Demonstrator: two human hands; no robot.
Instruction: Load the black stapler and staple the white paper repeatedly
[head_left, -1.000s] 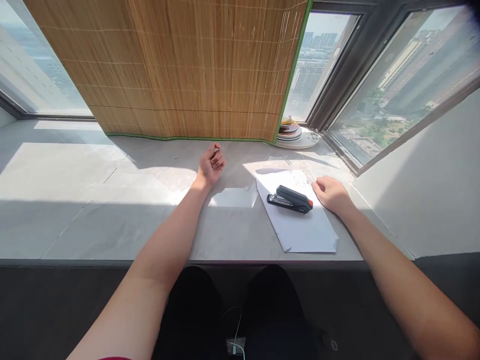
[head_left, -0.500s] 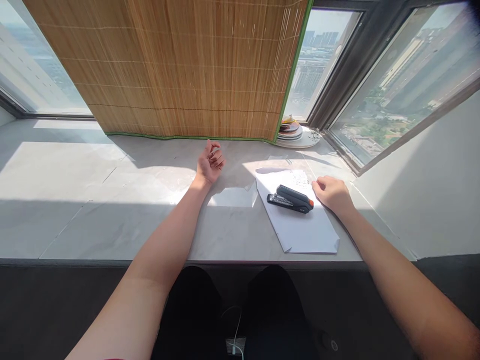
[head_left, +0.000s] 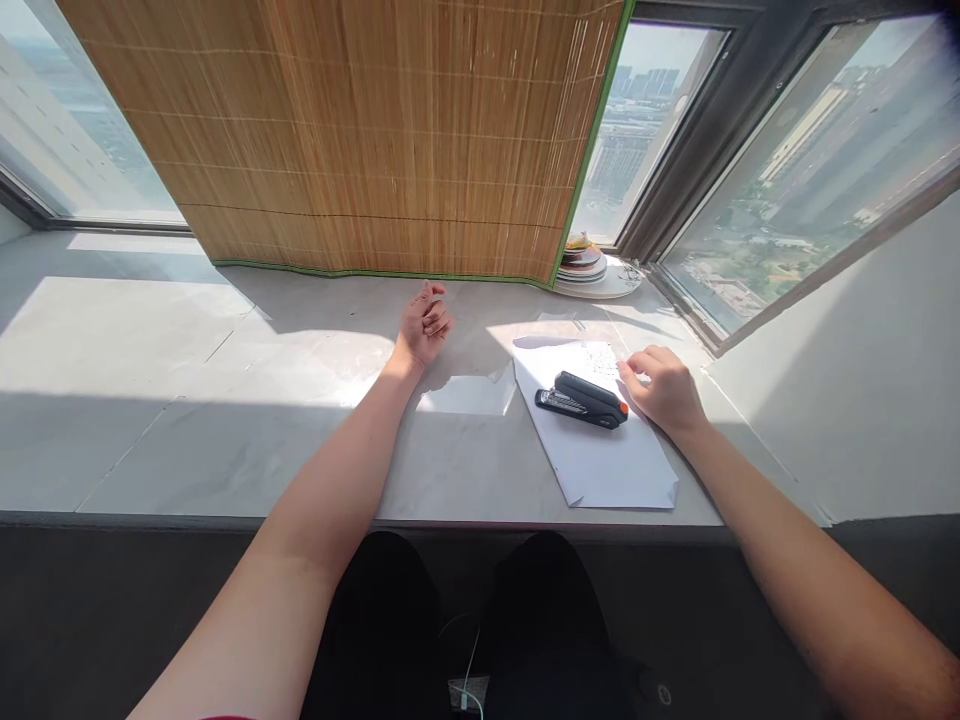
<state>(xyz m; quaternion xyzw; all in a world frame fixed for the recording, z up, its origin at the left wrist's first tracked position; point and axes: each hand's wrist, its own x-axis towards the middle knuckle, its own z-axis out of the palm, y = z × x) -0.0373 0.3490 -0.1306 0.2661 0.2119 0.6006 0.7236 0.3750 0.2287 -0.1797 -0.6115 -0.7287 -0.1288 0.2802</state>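
A black stapler with an orange end lies on white sheets of paper, whose near corners curl up. My right hand rests at the right edge of the paper, its thumb and bent fingers apart, with nothing seen in it. To the left of the paper, my left hand lies palm up on the pale ledge. Its fingers are loosely curled and hold nothing. The stapler sits nearer to my right hand and touches neither hand.
A bamboo blind with green edging hangs down behind my left hand. Stacked plates stand in the back right corner by the window. A clear plastic sheet lies left of the paper. Below the ledge's front edge are my knees and a white cable.
My right hand has shifted slightly left and up at the paper's edge, and its thumb and fingers have parted. My left hand has barely moved. The stapler and paper stay in place.
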